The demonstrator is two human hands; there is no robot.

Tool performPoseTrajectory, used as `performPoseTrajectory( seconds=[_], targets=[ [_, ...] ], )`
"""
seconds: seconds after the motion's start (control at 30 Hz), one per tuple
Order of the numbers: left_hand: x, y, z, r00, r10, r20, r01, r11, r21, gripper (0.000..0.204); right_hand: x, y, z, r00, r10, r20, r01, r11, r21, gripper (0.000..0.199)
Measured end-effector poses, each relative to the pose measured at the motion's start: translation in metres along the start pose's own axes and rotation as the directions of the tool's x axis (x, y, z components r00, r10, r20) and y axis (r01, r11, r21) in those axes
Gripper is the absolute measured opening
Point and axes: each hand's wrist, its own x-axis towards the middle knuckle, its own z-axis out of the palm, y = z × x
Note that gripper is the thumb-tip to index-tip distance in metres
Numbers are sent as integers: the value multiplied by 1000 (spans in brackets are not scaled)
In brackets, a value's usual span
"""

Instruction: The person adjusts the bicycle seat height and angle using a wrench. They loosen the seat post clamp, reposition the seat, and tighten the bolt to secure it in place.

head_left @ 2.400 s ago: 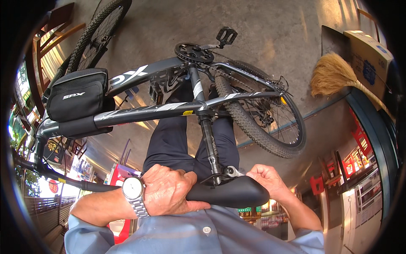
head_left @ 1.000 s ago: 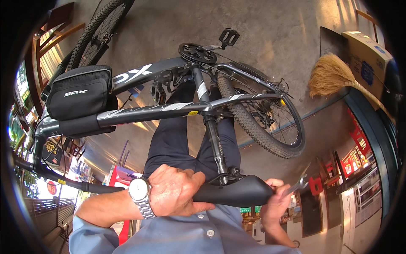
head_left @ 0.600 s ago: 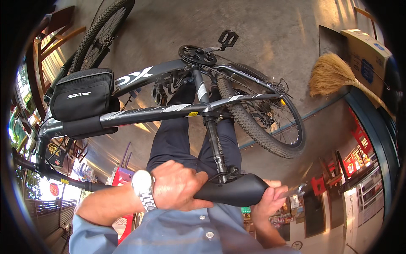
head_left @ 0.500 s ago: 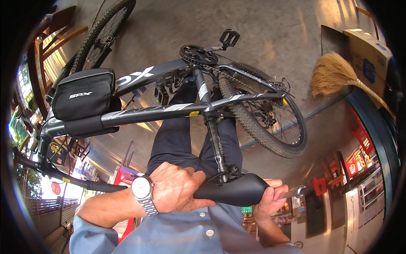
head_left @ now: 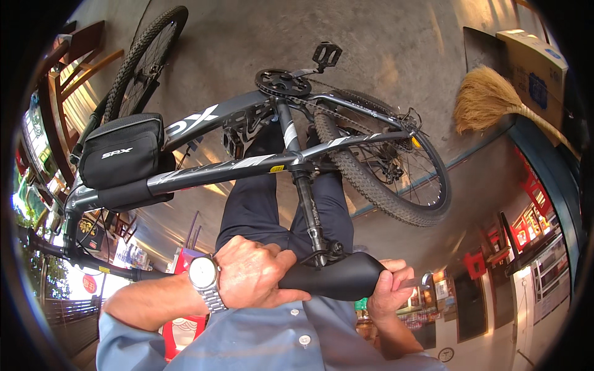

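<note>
A bicycle saddle (head_left: 337,276), black and smooth, lies across the front of my body, atop the seatpost (head_left: 311,216). My left hand (head_left: 257,272), a metal-banded watch (head_left: 204,272) on its wrist, is closed round the narrow end of the saddle. At the wide end, my right hand (head_left: 390,290) is closed on a metal wrench (head_left: 426,282), its fingers against the saddle's edge. The saddle clamp (head_left: 331,252) shows just beyond the saddle. The grey bicycle frame (head_left: 216,172) leans across in front of my legs.
A black bag (head_left: 124,151) sits on the frame at the left. The rear wheel (head_left: 396,176) lies to the right, the front wheel (head_left: 145,65) far left. At the far right are a straw broom (head_left: 489,102) and a cardboard box (head_left: 535,77). Wooden chairs (head_left: 55,105) stand left.
The view has shifted slightly. Both hands keep their hold; the wrench in my right hand has turned a little, its jaw now seen more edge-on.
</note>
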Motion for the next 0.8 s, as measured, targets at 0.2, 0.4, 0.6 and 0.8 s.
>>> performPoseTrajectory(
  seconds=[0.2,0.4,0.6,0.8],
  targets=[
    [-10,-14,21,999,19,-51,-27,988,-154,58,14,-8,-4,983,-138,124,154,979,-133,32],
    [-12,-9,17,998,-17,55,26,987,-159,58,11,-9,3,984,-162,71,170,977,-128,33],
    [9,-5,-14,973,-19,229,31,998,-50,53,0,1,7,996,-43,-75,42,999,-11,32],
    [-11,-30,24,995,22,97,9,951,-309,48,17,-24,0,957,-179,227,220,960,-173,32]
  ],
)
